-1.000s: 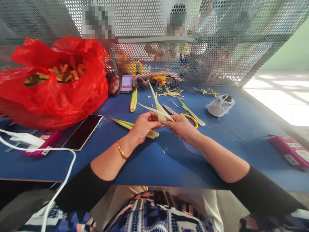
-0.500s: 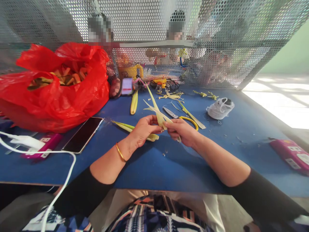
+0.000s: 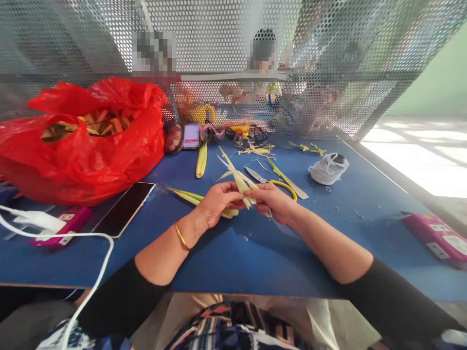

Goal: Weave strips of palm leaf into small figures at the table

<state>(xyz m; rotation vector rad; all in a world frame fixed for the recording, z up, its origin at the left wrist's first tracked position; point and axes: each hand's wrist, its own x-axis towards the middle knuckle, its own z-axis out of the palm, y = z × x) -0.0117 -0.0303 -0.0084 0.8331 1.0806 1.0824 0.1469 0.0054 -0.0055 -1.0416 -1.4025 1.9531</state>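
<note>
Pale yellow-green corn husk strips [image 3: 241,183] cross between my two hands above the table, their pointed ends fanning up and away. My left hand [image 3: 219,201] pinches them from the left, its thumb near the lower end. From the right, my right hand [image 3: 274,200] grips the same strips with thumb and fingers closed; the fingertips are partly hidden. Another corn husk piece [image 3: 187,195] lies on the table, partly behind my left hand. Just beyond my right hand rest yellow-handled scissors [image 3: 283,188], blades pointing away to the left. A long husk strip [image 3: 288,181] lies beside them.
On the left, a red plastic bag [image 3: 138,146] stands behind a phone [image 3: 126,209] and a white cable [image 3: 104,262]. A husk bundle [image 3: 201,161] and thread spool [image 3: 328,170] lie farther back. A perforated metal screen [image 3: 219,29] closes the far side. Magenta power strip [image 3: 436,236] at right.
The hands have drawn slightly closer together. The husk strips' tips sit lower and lean nearer to me. The whole view has shifted slightly.
</note>
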